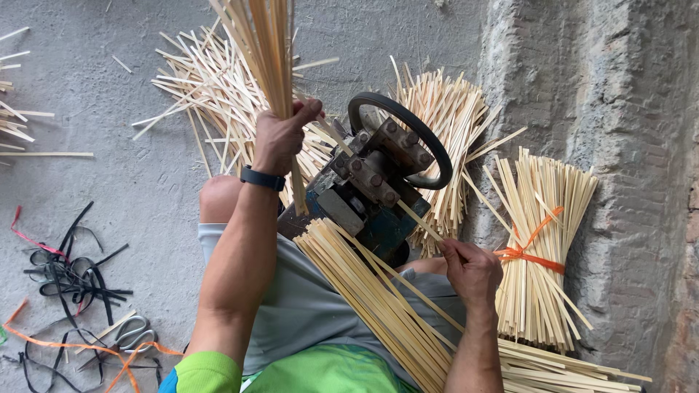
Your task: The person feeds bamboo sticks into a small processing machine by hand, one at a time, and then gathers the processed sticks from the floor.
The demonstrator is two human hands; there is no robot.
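Head view: feeding step; right hand [472,271] pinches one bamboo strip [419,218] into the splitter machine [371,191], left hand [280,138] clenches a strip bundle [266,51] above; next likely calls for a straight push.

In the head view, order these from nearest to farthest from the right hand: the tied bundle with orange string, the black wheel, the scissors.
1. Tied bundle: just beside the right hand, by the wall.
2. Black wheel: above the hand, on the machine.
3. Scissors: far across, on the floor at lower left.

Rough grey concrete floor [138,182]; crumbling plastered brick wall [626,131] at right; flat daylight
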